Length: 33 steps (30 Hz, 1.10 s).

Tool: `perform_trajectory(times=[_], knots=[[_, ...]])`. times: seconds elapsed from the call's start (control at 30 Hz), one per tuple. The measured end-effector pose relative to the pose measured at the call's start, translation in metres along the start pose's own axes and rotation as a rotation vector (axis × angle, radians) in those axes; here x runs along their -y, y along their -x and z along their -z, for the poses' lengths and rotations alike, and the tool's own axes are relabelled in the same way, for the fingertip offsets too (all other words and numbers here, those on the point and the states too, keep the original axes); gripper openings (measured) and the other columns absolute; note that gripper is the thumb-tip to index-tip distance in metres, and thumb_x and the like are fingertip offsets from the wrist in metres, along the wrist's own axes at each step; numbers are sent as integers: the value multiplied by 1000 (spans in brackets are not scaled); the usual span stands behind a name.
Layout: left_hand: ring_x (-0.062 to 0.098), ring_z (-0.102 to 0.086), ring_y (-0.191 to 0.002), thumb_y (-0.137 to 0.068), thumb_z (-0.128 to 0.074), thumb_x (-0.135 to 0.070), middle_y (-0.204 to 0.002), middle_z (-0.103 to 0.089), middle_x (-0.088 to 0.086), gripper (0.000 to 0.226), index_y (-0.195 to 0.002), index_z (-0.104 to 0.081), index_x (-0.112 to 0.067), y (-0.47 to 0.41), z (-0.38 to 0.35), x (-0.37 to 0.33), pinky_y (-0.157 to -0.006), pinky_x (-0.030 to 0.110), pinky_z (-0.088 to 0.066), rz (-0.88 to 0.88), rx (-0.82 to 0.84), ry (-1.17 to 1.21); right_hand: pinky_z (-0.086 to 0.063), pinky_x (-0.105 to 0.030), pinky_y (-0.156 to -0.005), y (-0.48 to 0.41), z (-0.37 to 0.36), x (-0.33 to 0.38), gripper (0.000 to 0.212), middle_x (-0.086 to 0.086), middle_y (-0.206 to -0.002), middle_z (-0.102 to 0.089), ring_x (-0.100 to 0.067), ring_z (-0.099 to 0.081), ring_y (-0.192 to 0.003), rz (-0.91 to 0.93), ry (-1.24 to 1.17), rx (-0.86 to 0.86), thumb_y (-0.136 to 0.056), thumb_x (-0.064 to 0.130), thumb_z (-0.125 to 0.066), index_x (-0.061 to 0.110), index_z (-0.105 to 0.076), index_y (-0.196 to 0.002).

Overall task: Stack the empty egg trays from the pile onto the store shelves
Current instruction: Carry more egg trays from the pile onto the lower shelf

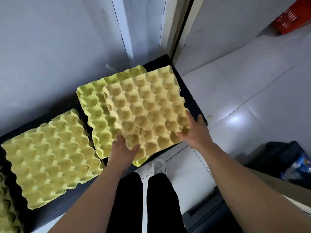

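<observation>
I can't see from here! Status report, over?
Left hand and right hand grip tray. Tray askew over green stack. Nothing blocking.

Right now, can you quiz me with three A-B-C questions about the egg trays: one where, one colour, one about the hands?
1. Where is the tan tray? A over a greenish tray; B on the floor; C in a box.
2. What colour is the far basket? A blue; B red; C white.
3. What holds the tan tray? A nothing; B one hand; C both hands.
Answers: 1A, it overlaps the greenish tray; 2B, it looks red; 3C, left hand and right hand grip its near edge.
</observation>
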<state>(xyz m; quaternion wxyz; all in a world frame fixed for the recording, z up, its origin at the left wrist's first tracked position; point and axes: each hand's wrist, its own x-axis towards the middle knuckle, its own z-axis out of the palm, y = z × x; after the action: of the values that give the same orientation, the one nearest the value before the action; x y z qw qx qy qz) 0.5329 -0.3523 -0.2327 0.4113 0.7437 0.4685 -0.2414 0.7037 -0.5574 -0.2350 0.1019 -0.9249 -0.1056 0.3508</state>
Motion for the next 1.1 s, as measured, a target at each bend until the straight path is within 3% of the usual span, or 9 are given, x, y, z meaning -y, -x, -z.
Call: perform_trajectory(times=[0.17,0.4,0.57,0.7,0.87,0.93,1.0,1.03,1.1], knots=[[35,-51,-119,-83,-74,-33,-131,-51,14,86,-148,-22,-12,-1,-14,-1,-95,43,-44,36,-50,153,-45,-47,-95,-8,-6,-12,115,-15,-126,-42,-32,-47,-112,113,-87,17,-73,47,-75,47,13,-146],[20,-46,-112,-78,-76,-40,-136,-37,4,97,-152,-16,-23,31,-1,-13,-90,37,-40,6,-138,293,-43,-45,-95,5,29,-4,111,-11,-122,-31,-32,-44,-111,144,-224,-6,-75,27,-75,61,9,-139],[28,-53,-116,-73,-78,-40,-133,-46,8,87,-143,-31,-18,67,31,-19,-99,51,-46,-54,-207,391,-43,-48,-98,34,67,22,111,-11,-129,-30,-31,-44,-117,260,-234,-63,-73,32,-77,62,8,-138],[17,-45,-110,-77,-77,-40,-129,-37,-2,94,-150,-21,-23,107,62,-9,-92,36,-40,-55,-326,437,-42,-48,-99,68,90,60,112,-11,-127,-32,-30,-42,-117,399,-232,-101,-71,37,-78,59,6,-141],[25,-51,-117,-75,-78,-40,-140,-38,5,98,-152,-19,-23,163,107,23,-93,40,-46,-56,-465,557,-43,-44,-97,115,98,119,112,-10,-128,-33,-27,-41,-115,575,-189,-117,-70,45,-79,58,6,-142],[14,-51,-115,-72,-76,-42,-139,-37,1,97,-151,-20,-29,191,126,40,-91,37,-48,-38,-539,645,-42,-48,-99,137,95,149,111,-10,-128,-33,-27,-40,-117,651,-182,-103,-69,47,-78,56,5,-143],[-10,-45,-104,-65,-69,-44,-134,-35,-4,97,-149,-21,-36,220,143,59,-75,19,-49,-22,-637,734,-39,-47,-102,162,88,180,110,-6,-125,-33,-24,-38,-119,727,-180,-78,-69,51,-77,56,4,-143],[-11,-42,-97,-63,-66,-44,-130,-35,-5,96,-147,-21,-40,235,151,69,-67,13,-44,-11,-691,767,-39,-47,-103,174,83,194,109,-4,-124,-32,-23,-37,-120,762,-177,-63,-69,53,-76,56,4,-143],[2,-36,-107,-61,-61,-41,-126,-35,-8,93,-145,-21,-44,262,164,93,-74,16,-40,22,-778,827,-37,-44,-103,201,70,224,108,-4,-127,-30,-24,-35,-123,830,-161,-30,-69,56,-74,56,4,-143]])
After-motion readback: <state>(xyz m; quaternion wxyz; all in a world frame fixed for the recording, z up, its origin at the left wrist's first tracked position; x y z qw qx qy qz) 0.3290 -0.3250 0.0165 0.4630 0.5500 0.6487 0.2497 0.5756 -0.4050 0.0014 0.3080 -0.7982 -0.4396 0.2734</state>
